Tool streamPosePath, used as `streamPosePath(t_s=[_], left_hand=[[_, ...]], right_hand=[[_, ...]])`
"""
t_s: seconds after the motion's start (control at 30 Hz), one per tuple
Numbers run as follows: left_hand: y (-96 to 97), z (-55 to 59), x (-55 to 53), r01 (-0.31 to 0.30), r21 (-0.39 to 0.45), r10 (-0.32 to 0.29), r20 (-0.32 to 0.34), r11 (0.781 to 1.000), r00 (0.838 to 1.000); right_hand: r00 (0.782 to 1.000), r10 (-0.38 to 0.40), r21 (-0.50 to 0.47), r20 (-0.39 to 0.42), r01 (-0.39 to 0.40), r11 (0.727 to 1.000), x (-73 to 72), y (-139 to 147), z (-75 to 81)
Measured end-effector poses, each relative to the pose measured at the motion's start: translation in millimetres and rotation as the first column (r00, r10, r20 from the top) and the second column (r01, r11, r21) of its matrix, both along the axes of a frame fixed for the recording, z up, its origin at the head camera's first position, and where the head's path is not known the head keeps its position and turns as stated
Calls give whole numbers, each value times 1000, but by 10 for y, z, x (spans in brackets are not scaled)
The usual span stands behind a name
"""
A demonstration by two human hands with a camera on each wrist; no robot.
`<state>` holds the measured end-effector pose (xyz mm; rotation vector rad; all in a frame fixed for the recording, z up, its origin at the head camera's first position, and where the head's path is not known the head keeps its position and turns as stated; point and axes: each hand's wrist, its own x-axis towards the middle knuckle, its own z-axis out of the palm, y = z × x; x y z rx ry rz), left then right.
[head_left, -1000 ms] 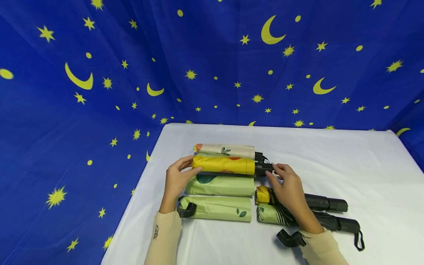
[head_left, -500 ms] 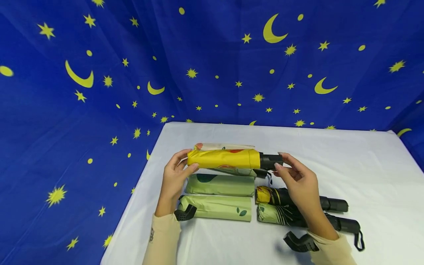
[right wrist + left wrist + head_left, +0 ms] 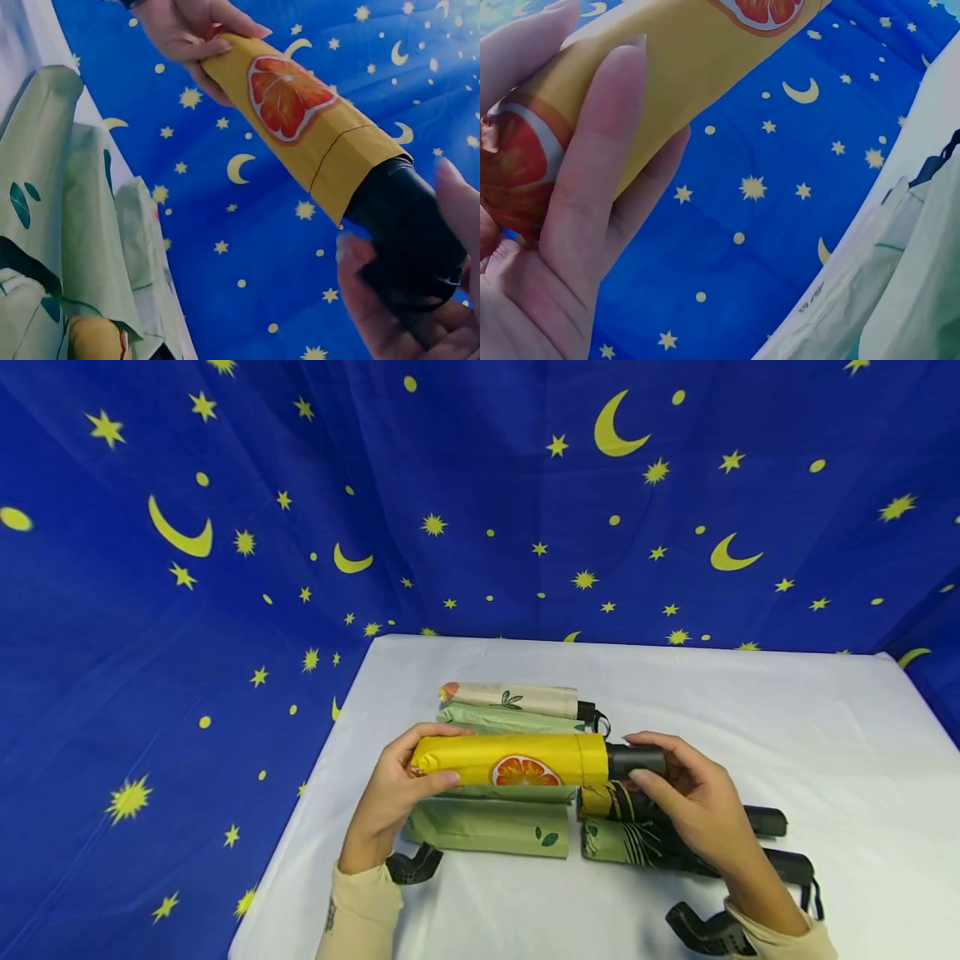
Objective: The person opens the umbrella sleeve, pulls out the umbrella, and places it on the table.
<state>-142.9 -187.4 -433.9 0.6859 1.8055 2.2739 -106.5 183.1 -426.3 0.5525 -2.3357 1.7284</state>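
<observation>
While the left hand [image 3: 393, 789] gripped one end and the right hand [image 3: 697, 793] pinched the black handle [image 3: 624, 762], the yellow umbrella [image 3: 465, 760] hung raised over the desk [image 3: 825, 735], on the near side of the cream umbrella [image 3: 543, 700]! Just in front of that cream one lay a green umbrella [image 3: 517, 720]; well nearer the person than it, leaf-printed green fabric [image 3: 487, 828] lay flat.

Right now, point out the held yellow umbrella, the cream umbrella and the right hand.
Yellow umbrella [image 3: 536, 750]: head view, middle of its yellow cover.
Cream umbrella [image 3: 525, 700]: head view, middle of its cover.
Right hand [image 3: 696, 793]: head view, back of the hand.
</observation>
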Motion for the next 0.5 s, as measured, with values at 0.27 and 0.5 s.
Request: streamPosePath(t_s=[0.27,0.5], left_hand=[[48,59,37,20,-21,-21,-22,1000,1000],[30,67,79,28,-30,-30,-71,999,997]], right_hand=[[989,132,-121,74,-122,985,76,130,61],[981,153,-191,119,-129,973,96,137,63]])
